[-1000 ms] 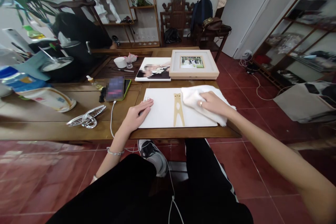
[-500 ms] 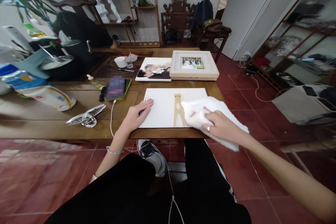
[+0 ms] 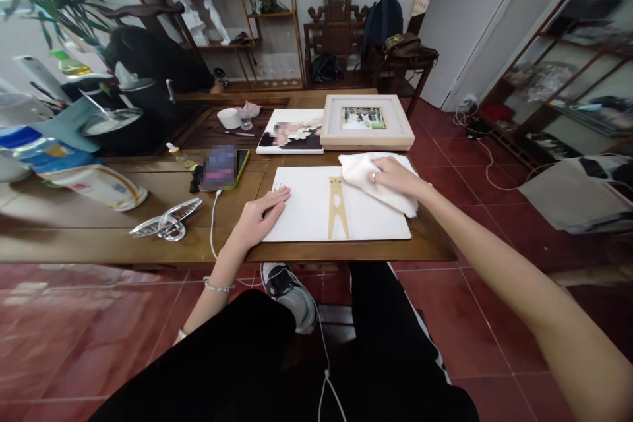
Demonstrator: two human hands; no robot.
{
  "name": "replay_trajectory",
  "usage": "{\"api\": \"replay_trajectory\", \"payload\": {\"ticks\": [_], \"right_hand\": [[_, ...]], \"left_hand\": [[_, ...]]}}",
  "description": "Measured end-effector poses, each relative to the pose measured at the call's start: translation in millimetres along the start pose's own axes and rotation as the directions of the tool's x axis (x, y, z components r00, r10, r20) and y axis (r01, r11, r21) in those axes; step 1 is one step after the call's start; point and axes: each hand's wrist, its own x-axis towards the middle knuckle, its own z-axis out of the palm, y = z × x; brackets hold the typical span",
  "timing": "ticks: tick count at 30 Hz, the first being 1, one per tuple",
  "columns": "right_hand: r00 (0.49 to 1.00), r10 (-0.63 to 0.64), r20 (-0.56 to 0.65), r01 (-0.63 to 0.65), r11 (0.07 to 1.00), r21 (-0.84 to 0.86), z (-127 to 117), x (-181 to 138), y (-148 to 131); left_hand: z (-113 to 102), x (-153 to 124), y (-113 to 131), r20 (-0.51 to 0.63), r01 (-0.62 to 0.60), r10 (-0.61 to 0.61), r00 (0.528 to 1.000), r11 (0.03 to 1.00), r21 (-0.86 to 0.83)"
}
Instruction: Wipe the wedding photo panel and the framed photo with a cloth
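Note:
A white rectangular board [image 3: 306, 211] lies flat at the front edge of the wooden table. My left hand [image 3: 263, 212] rests on its left side, fingers stretched out and holding nothing. Across the board's far right corner, my right hand [image 3: 394, 175] presses a white cloth [image 3: 363, 175], with the fingers closed into it. Near the board's middle is a pale yellow, two-legged shape with a cat-like head [image 3: 337, 211]; whether it is printed or a separate piece, I cannot tell.
Behind the board sit a framed photo [image 3: 403, 122] and a photo panel [image 3: 291, 148]. To the left are a phone [image 3: 220, 167] on a white cable, a clear hair claw [image 3: 171, 219], a dropper bottle [image 3: 182, 158] and a plastic packet [image 3: 99, 181]. A white cup [image 3: 229, 119] stands farther back.
My right hand has moved away from me with the cloth, from the board's near right corner to its far right. My left hand has stayed in place.

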Motion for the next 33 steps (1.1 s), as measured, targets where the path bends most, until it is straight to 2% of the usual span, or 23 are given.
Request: {"api": "replay_trajectory", "payload": {"ticks": [3,6,10,14,16,18,21,27,30,33], "right_hand": [[1.000,0.008,-0.021,-0.008,1.000,0.002,0.3,15.0,5.5],[1.000,0.004,-0.019,-0.005,1.000,-0.015,1.8,2.7,0.8],[0.997,-0.019,0.069,0.023,0.999,-0.049,2.5,-50.8,-20.9],[0.985,0.036,0.169,-0.026,0.998,-0.059,0.4,-116.5,-53.2],[0.970,0.057,0.235,-0.050,0.998,-0.037,-1.3,-136.5,-64.4],[0.964,0.053,0.259,-0.051,0.999,-0.015,-2.8,-140.6,-67.2],[0.983,0.046,0.177,-0.045,0.999,-0.008,-3.1,-117.4,-55.5],[0.998,0.049,-0.034,-0.045,0.994,0.101,8.9,-20.4,-24.9],[0.993,0.057,-0.102,-0.045,0.992,0.118,22.8,16.2,-26.5],[0.993,0.025,-0.112,-0.013,0.994,0.105,38.3,23.6,-38.4]], "left_hand": [[-0.3,-0.5,-0.7,0.004,0.003,-0.003,1.000,1.000,0.001],[-0.5,-0.8,-0.2,0.006,0.007,-0.007,1.000,1.000,-0.003],[0.5,-0.6,-0.2,0.008,0.013,-0.013,1.000,1.000,-0.009],[1.4,-0.3,-1.5,0.006,0.009,-0.009,1.000,1.000,-0.009],[1.5,-0.2,-1.5,0.003,0.005,-0.005,1.000,1.000,-0.009],[1.3,-0.1,-0.8,-0.001,0.004,-0.004,1.000,1.000,-0.014],[1.0,-0.1,0.5,-0.010,0.006,-0.007,1.000,1.000,-0.021],[0.5,0.2,0.8,-0.001,0.015,-0.015,1.000,1.000,-0.015],[0.1,0.1,0.5,0.000,0.013,-0.013,1.000,1.000,-0.010],[0.0,-0.1,0.5,0.004,0.015,-0.015,1.000,1.000,-0.007]]}}
